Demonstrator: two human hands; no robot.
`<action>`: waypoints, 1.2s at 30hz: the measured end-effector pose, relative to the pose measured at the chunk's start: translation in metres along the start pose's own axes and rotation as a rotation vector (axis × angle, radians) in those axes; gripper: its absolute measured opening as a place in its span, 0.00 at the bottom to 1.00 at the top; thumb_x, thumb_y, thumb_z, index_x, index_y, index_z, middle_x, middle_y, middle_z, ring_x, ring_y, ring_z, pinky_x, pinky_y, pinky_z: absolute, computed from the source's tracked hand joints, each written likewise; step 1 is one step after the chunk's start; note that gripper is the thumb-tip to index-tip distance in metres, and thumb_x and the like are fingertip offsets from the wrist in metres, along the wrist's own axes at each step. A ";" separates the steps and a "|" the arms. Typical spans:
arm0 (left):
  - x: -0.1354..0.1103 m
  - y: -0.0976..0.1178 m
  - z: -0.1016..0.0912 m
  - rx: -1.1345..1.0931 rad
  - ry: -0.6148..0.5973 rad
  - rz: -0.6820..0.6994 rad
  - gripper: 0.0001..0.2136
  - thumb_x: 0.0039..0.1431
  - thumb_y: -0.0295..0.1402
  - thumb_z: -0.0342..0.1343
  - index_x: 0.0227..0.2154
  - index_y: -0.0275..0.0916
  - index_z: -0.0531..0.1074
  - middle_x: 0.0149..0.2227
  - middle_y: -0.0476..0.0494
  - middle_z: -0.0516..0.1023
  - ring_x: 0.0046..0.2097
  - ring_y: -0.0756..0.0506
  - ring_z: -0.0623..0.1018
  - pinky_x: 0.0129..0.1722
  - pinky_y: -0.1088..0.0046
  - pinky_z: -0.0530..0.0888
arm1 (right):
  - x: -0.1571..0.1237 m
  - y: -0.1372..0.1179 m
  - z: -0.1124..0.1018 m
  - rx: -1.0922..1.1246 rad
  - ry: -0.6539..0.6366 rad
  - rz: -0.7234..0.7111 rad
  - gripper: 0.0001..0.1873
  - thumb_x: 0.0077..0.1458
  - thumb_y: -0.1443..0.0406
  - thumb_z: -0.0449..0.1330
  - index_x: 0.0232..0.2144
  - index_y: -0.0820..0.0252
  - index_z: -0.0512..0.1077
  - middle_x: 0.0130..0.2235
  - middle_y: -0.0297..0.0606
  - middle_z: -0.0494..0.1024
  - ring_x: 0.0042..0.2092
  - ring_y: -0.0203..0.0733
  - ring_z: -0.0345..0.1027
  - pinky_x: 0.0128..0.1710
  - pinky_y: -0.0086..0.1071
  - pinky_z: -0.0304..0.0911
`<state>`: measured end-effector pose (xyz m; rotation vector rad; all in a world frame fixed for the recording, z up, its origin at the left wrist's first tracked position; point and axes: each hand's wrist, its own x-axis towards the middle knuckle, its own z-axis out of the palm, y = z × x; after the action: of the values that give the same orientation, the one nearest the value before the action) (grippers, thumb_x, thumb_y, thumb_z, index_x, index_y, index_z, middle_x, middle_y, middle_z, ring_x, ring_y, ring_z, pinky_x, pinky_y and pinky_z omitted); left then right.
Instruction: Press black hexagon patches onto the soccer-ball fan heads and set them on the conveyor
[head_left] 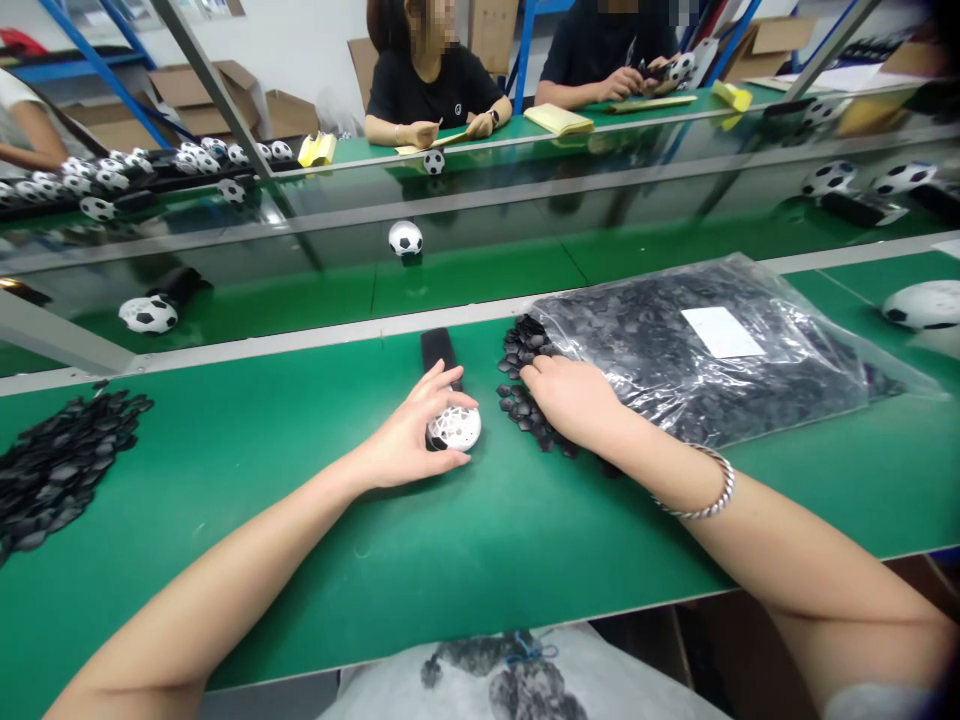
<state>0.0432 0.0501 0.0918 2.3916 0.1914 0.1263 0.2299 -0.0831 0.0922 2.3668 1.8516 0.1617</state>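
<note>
Factory workshop: long green workbench [450, 560]

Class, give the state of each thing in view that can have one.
Left hand: curved around white ball
Right hand: at loose black pieces, grip hidden
White ball: held, lattice exposed
Clear bag: filled, lying flat
Left pile: loose, heaped
Balls beyond green bench: black-patched

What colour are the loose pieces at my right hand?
The loose pieces are black, seen best in the head view.

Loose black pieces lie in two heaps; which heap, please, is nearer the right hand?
The heap beside the plastic bag; the right hand covers part of it, while the far-left heap lies well away.
</note>
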 end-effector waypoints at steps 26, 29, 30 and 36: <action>-0.002 -0.005 0.000 -0.041 0.016 -0.091 0.22 0.47 0.34 0.59 0.46 0.40 0.63 0.64 0.38 0.42 0.64 0.36 0.39 0.59 0.50 0.50 | -0.004 -0.033 -0.001 1.139 0.119 -0.182 0.03 0.51 0.69 0.58 0.30 0.61 0.73 0.31 0.34 0.75 0.33 0.33 0.66 0.35 0.27 0.60; -0.001 -0.006 0.003 -0.066 0.064 -0.097 0.19 0.47 0.35 0.59 0.44 0.40 0.65 0.63 0.38 0.45 0.64 0.37 0.41 0.59 0.51 0.50 | -0.001 -0.034 0.005 1.235 0.083 -0.151 0.03 0.50 0.69 0.59 0.29 0.61 0.73 0.31 0.33 0.75 0.33 0.34 0.67 0.35 0.27 0.60; -0.001 -0.006 0.003 -0.068 0.062 -0.088 0.19 0.47 0.34 0.59 0.44 0.40 0.65 0.63 0.38 0.46 0.64 0.37 0.42 0.59 0.51 0.50 | 0.000 -0.034 0.006 1.257 0.067 -0.161 0.03 0.50 0.68 0.60 0.29 0.61 0.73 0.31 0.33 0.75 0.33 0.34 0.67 0.35 0.27 0.60; -0.002 -0.009 0.000 -0.094 -0.018 -0.095 0.27 0.40 0.32 0.63 0.46 0.39 0.63 0.64 0.37 0.39 0.64 0.36 0.42 0.59 0.55 0.51 | -0.005 -0.043 0.006 1.301 0.044 -0.200 0.02 0.48 0.68 0.60 0.28 0.62 0.73 0.28 0.33 0.74 0.30 0.34 0.66 0.33 0.28 0.60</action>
<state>0.0399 0.0561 0.0857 2.2847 0.2839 0.0682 0.1889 -0.0783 0.0790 2.6892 2.6428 -1.4226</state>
